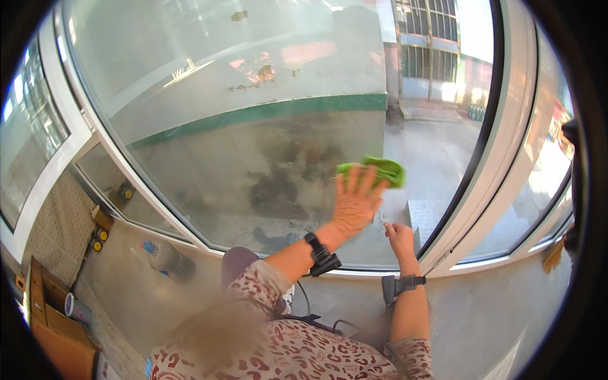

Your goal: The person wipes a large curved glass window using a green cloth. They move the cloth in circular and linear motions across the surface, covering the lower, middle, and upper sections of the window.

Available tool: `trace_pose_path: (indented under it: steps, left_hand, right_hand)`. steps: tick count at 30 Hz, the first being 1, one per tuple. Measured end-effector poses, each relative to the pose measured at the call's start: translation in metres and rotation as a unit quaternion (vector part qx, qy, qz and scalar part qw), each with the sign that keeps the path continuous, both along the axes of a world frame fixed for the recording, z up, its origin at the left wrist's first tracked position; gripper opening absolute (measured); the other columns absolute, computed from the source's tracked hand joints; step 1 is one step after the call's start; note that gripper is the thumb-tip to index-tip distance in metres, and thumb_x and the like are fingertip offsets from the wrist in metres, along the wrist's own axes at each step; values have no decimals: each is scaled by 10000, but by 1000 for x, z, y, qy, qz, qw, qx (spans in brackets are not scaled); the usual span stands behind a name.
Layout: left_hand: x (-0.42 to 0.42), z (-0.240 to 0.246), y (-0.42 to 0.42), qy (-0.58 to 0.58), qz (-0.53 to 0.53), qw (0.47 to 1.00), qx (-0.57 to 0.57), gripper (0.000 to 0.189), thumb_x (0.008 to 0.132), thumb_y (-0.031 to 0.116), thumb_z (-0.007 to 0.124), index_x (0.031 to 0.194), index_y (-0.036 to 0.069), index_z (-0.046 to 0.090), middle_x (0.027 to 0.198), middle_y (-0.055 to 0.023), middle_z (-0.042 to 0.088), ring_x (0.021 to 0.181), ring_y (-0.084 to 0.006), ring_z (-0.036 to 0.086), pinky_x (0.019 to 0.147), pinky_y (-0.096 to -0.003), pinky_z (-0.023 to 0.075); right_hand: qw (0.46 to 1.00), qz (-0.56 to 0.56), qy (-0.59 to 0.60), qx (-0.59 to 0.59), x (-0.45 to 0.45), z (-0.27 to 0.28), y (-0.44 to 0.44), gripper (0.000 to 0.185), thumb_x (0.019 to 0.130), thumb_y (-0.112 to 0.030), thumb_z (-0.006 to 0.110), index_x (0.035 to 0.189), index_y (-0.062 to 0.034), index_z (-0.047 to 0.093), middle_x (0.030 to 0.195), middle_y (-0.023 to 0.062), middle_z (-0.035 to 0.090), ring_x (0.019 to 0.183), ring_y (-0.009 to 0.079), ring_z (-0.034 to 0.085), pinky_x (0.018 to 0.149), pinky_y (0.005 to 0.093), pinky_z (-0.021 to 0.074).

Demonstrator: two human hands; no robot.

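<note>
My left hand (357, 202) lies with spread fingers over a bright green cloth (392, 172), pressing it against the large glass pane (213, 156) in front of me. The cloth is folded and bulges out past the fingertips; motion blurs its edge slightly. Lower and to the right, my right hand (402, 239) is curled into a loose fist close to the glass. Nothing shows in that fist, though its inner side is hidden. Both wrists carry black strapped devices. White framing (479, 190) borders the pane on the right.
On the floor to the left stands a large clear plastic bottle (166, 259). Beyond it are a brown wooden cabinet (66, 337) and a cup (78, 306). A broom's bristles (553, 256) rest at the far right. Through the glass I see a wall with a green band (285, 107) and a barred door (430, 47).
</note>
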State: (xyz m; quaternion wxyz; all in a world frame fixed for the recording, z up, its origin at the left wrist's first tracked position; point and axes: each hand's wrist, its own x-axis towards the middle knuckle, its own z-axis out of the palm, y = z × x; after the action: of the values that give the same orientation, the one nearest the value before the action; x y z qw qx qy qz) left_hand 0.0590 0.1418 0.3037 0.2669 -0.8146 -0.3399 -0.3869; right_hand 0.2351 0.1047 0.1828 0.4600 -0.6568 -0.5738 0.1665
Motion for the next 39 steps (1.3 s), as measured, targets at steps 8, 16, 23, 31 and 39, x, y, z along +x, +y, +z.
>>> trace_pose_path:
  steps: [8,16,23,31,39]
  left_hand:
    - [-55,74,36,131,-16,979,156,616,752,511,627,1316,308,487,1459,-79,321,1366,-401,198,1059,-634,118]
    - [-301,183,105,-235,230,917,225,754,879,526,509,1436,69,288,1498,-263,160,1369,-447,182,1064,-597,203]
    - [-326,286,111,-656,284,699,-34,768,898,658,309,1459,137,242,1429,-263,277,1287,-495,282,1030,-557,285]
    - [-67,293,68,-91,25,958,269,717,820,493,583,1387,101,384,1477,-212,232,1345,-454,186,1068,-580,173]
    - [66,274,32,292,-285,888,214,553,760,404,660,1220,117,556,1422,-116,380,1349,-329,281,1106,-568,174]
  right_hand:
    - [999,-11,-46,-19,5,0,0,367,846,-312,619,638,-12,656,583,125,626,544,241,616,549,345,466]
    - [999,-29,-7,31,7,2,-9,355,843,-281,626,639,9,642,595,141,627,545,274,615,550,371,467]
    - [999,-16,-5,36,5,17,-15,354,851,-274,616,639,9,646,591,134,630,535,252,612,542,363,462]
    - [1000,-6,4,30,2,10,-5,363,855,-277,605,636,9,652,575,124,627,534,226,619,552,343,474]
    - [990,-46,-124,41,9,-8,4,385,849,-345,590,655,-27,686,585,141,628,571,295,637,585,393,496]
